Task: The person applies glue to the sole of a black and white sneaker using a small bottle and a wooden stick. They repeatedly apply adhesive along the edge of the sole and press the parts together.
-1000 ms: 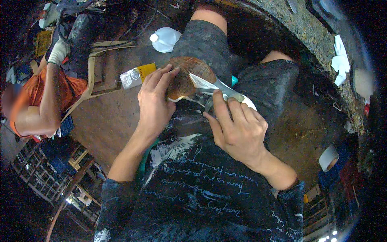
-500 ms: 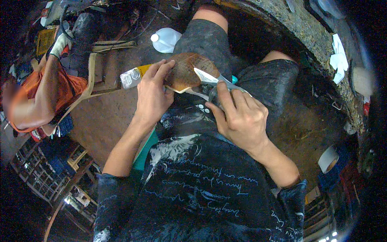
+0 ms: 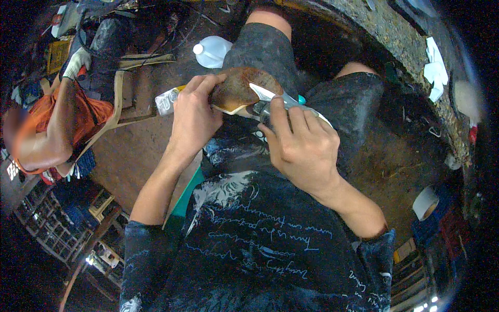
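Observation:
My left hand (image 3: 195, 106) grips a brown rounded shell (image 3: 236, 86), which looks like a piece of coconut shell with a pale cut rim, over my lap. Closed around a grey hand tool (image 3: 266, 111), my right hand (image 3: 306, 143) has its index finger stretched along the top. A white, pointed, triangular piece (image 3: 261, 92) lies against the shell's right side, just ahead of that fingertip. The tool's kind is unclear, as the fingers cover most of it. A pale curved strip (image 3: 320, 118) shows beyond my right knuckles.
A translucent plastic jug (image 3: 213, 51) stands beside my left knee. Near my left hand is a silver-and-yellow can-like container (image 3: 166, 101). A co-worker in orange (image 3: 91, 112), wearing a white glove (image 3: 79, 63), sits at left. A rough ledge (image 3: 395, 57) bearing white paper (image 3: 434, 73) curves along the right.
My right hand and the tool have shifted slightly left and up along the shell. My left hand has moved a little left, still holding the shell. The co-worker's gloved hand has shifted slightly.

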Motion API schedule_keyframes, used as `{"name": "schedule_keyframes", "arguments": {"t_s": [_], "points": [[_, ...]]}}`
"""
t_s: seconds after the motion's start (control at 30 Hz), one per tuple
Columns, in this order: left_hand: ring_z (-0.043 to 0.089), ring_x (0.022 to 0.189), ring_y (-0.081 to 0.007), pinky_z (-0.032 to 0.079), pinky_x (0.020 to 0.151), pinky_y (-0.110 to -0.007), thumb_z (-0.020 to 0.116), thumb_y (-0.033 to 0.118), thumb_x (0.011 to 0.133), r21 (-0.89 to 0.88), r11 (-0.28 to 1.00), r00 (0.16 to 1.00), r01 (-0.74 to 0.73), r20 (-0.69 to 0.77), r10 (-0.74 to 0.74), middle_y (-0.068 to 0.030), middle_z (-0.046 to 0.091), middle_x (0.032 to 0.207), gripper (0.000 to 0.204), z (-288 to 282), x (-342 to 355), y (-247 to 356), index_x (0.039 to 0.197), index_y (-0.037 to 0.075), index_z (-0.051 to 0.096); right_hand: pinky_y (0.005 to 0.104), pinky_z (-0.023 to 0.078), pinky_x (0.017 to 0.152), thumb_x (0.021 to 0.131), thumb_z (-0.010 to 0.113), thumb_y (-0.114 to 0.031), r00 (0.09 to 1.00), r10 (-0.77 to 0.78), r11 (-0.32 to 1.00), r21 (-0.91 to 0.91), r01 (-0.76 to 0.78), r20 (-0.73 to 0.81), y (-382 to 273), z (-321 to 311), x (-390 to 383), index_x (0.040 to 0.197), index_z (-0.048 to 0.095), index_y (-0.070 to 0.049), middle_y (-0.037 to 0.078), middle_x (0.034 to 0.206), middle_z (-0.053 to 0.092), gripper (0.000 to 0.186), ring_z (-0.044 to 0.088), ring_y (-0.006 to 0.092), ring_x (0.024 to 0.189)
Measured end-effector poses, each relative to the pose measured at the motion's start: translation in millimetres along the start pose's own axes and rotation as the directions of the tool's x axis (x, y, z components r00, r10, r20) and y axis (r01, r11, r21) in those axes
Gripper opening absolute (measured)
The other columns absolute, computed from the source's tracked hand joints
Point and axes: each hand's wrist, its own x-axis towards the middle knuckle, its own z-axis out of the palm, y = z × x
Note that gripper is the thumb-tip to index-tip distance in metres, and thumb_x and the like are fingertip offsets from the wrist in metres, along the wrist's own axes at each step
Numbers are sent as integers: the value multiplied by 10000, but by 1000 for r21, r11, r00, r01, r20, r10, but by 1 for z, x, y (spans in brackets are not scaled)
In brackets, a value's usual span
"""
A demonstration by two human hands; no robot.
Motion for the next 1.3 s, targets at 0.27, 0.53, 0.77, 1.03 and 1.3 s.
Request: {"name": "schedule_keyframes", "arguments": {"t_s": [0.27, 0.53, 0.77, 1.03, 1.3], "points": [[723, 1250, -445, 587, 1094, -460, 621, -151, 730, 35, 999, 1000, -8, -7, 8, -237, 740, 1338, 667, -3, -4, 9, 1362, 25, 741, 368, 569, 678, 868, 858, -289, 1000, 3, 999, -33, -2, 16, -8, 2, -4, 1293, 720, 0, 71, 869, 624, 532, 680, 229, 776], [752, 1068, -455, 627, 920, -533, 672, -121, 804, 215, 967, 991, -136, 48, 129, -230, 759, 1142, 495, -17, 14, 22, 1267, 41, 735, 439, 582, 648, 870, 881, -296, 987, 156, 982, 102, -158, 34, 6, -12, 12, 1214, 746, -32, 120, 882, 684, 454, 725, 321, 769], [766, 906, -476, 628, 818, -549, 715, -35, 860, 323, 864, 922, -387, 151, 357, -233, 768, 962, 266, -34, 67, 23, 1116, 27, 745, 485, 598, 688, 853, 910, -322, 993, 116, 977, 182, -108, -32, 39, -13, 26, 1175, 768, -52, 180, 888, 762, 444, 759, 401, 761], [722, 974, -457, 598, 899, -527, 786, -25, 804, 275, 856, 899, -438, 160, 409, -235, 751, 1002, 395, -35, 41, 47, 1196, 7, 760, 452, 619, 695, 876, 868, -373, 968, 249, 944, 224, -241, -6, 27, -16, -15, 1285, 703, -58, 116, 920, 712, 542, 755, 325, 836], [726, 963, -468, 600, 889, -535, 746, -70, 781, 252, 898, 931, -362, 145, 335, -214, 771, 1013, 404, -16, 41, 41, 1171, 29, 779, 402, 598, 667, 862, 881, -306, 976, 209, 974, 106, -201, -61, 12, -8, -17, 1273, 711, -14, 98, 882, 665, 532, 718, 272, 773]]}}
